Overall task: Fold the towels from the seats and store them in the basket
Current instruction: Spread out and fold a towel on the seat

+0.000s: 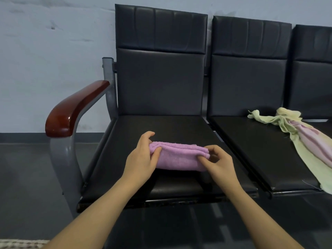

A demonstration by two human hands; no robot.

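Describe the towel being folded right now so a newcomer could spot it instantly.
Find the row of black padded seats against the wall and take the end seat with the reddish-brown armrest. On its cushion lies the purple towel, folded into a compact block, gripped by the left hand and right hand. The other towels, pale yellow-green and pink, lie crumpled on the next seat.

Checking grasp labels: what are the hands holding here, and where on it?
Both grip the folded purple terry towel lying on the black seat: left hand at its left end, right hand pinching its right end.
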